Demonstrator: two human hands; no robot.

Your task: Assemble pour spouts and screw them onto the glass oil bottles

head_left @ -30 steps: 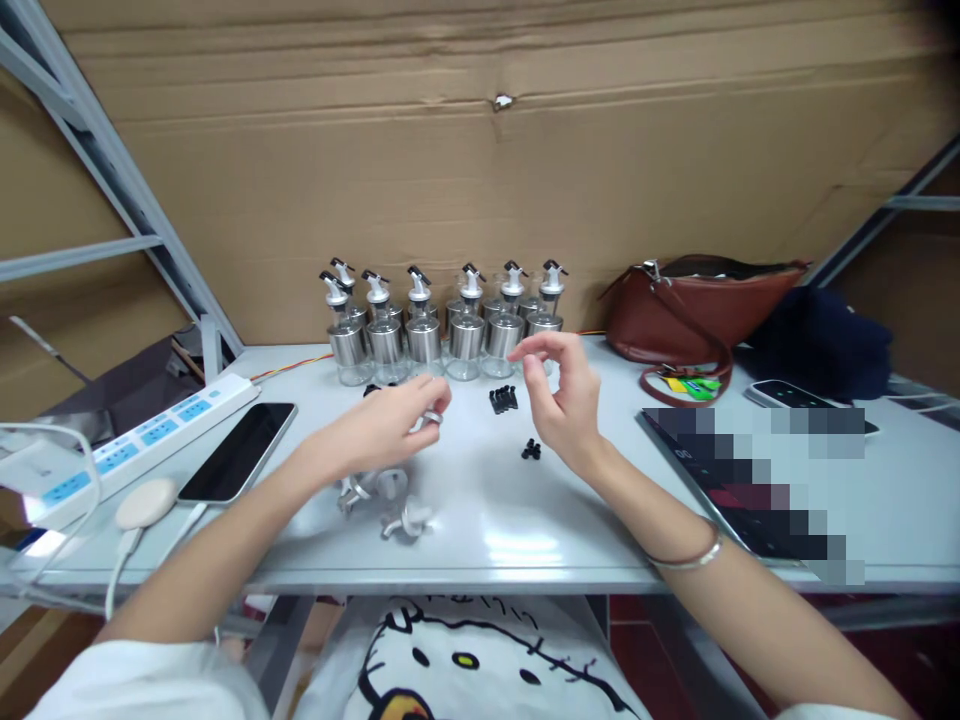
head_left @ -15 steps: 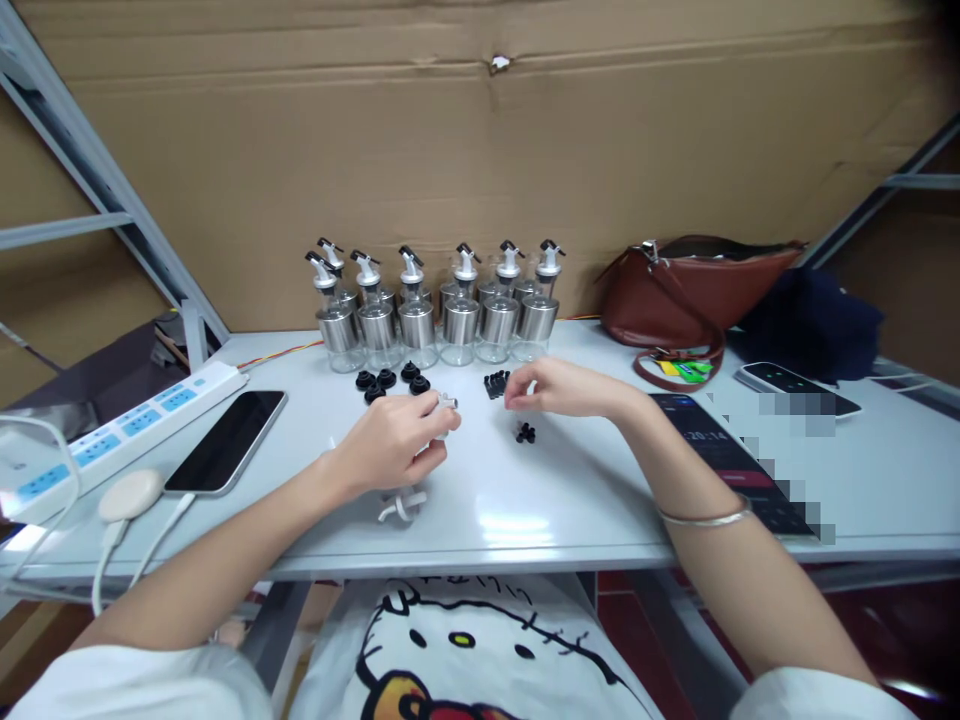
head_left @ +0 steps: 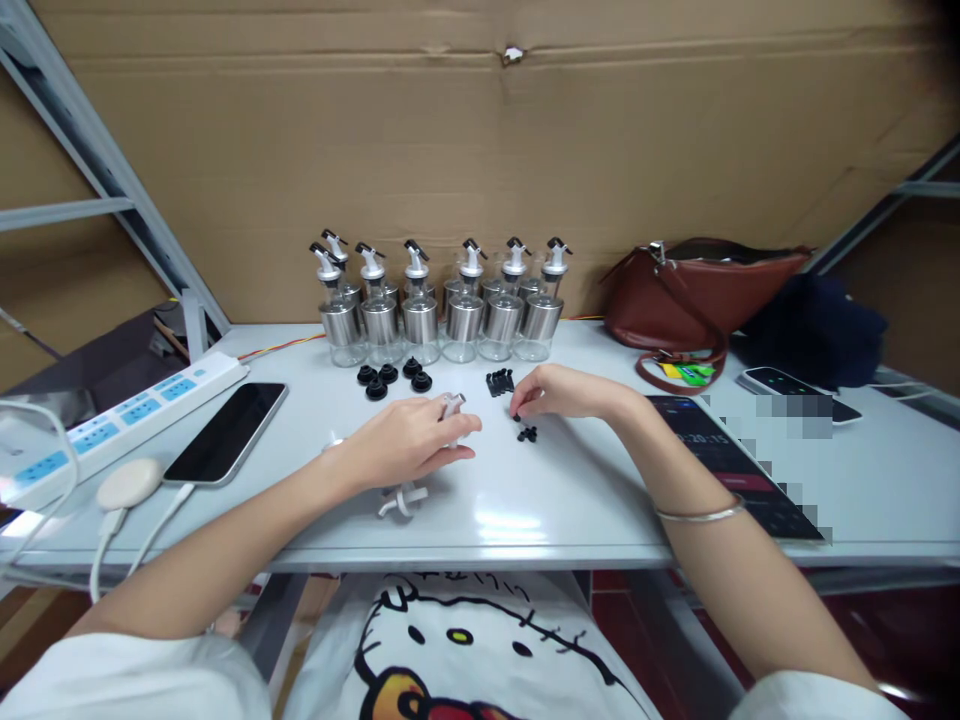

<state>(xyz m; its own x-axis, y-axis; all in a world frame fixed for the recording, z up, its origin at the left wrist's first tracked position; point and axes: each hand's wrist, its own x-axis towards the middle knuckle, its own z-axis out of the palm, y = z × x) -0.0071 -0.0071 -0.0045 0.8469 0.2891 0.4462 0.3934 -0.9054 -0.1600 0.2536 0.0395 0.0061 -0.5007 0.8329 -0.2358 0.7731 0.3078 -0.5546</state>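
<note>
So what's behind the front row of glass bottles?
More steel-banded glass bottles, the leftmost topped with a black-levered pourer, and cardboard behind them. The front row covers most of their bodies; their bases can't be made out.

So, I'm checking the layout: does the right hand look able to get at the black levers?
Probably yes: the right hand is right beside the black levers, with nothing visible between. The small black plugs lie to the near side, out of the way.

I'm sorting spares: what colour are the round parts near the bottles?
The round parts are black, clearest in the head view.
</note>
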